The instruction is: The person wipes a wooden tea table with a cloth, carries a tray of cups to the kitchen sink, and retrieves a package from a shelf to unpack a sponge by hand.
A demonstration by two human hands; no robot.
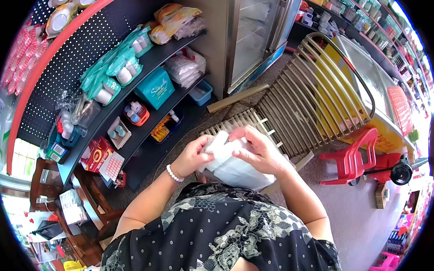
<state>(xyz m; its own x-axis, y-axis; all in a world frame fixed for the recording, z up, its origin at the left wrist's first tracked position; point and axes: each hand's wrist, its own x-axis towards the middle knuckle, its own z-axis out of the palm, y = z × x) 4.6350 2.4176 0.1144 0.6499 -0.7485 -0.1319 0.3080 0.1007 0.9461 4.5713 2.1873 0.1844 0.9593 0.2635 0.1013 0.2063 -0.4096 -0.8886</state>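
A crumpled white plastic bag (247, 172) is held in front of my chest, bunched at its top and bulging below. My left hand (192, 155) pinches its upper left side, with a white bead bracelet on that wrist. On the upper right, my right hand (260, 151) is curled over the bag's top, thumb pointing left and fingers bent. What is inside the bag cannot be made out. Just beyond my hands stands a slatted metal bench (294, 100).
Dark shelves on the left hold teal packs of cups (126, 70), a teal box (155, 88) and a red box (100, 155). A glass-door fridge (254, 36) stands ahead. To the right are a red plastic chair (352, 157) and a yellow chest freezer (347, 97).
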